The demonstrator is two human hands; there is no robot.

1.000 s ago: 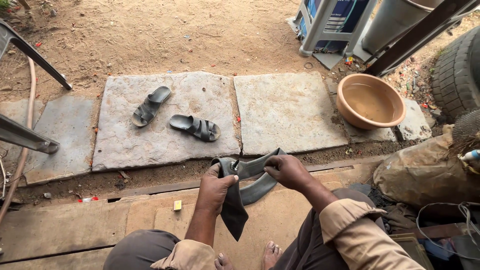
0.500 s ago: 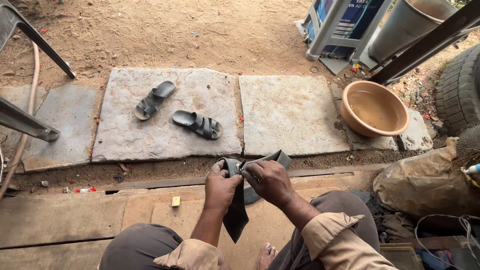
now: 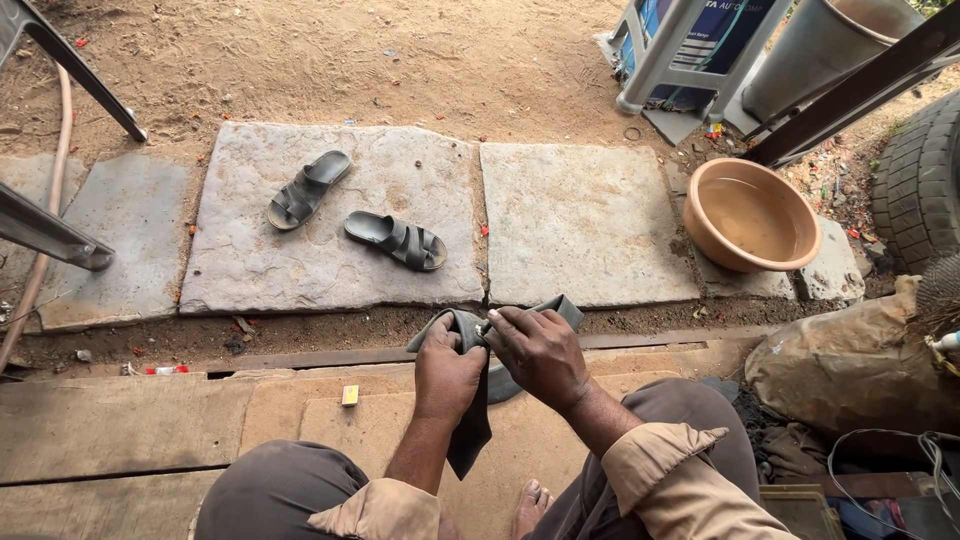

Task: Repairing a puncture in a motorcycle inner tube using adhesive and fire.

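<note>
A dark grey strip of rubber inner tube (image 3: 470, 425) hangs down between my knees. My left hand (image 3: 448, 375) is closed around its upper part. My right hand (image 3: 540, 355) presses against the left one, with its fingers pinching the tube's folded top; a short end of the tube (image 3: 558, 308) sticks out behind it. Both hands are above the wooden boards (image 3: 130, 430) I sit on.
Two dark sandals (image 3: 308, 189) (image 3: 396, 240) lie on a stone slab (image 3: 330, 215). A tan basin of water (image 3: 750, 215) stands at right near a tyre (image 3: 920, 180). A brown sack (image 3: 850, 365), wires, a plastic stool (image 3: 680, 50) and metal legs (image 3: 45, 235) surround me.
My right hand moved left and closed in against my left hand on the tube; the tube's loop is now bunched between them. The view shifted slightly.
</note>
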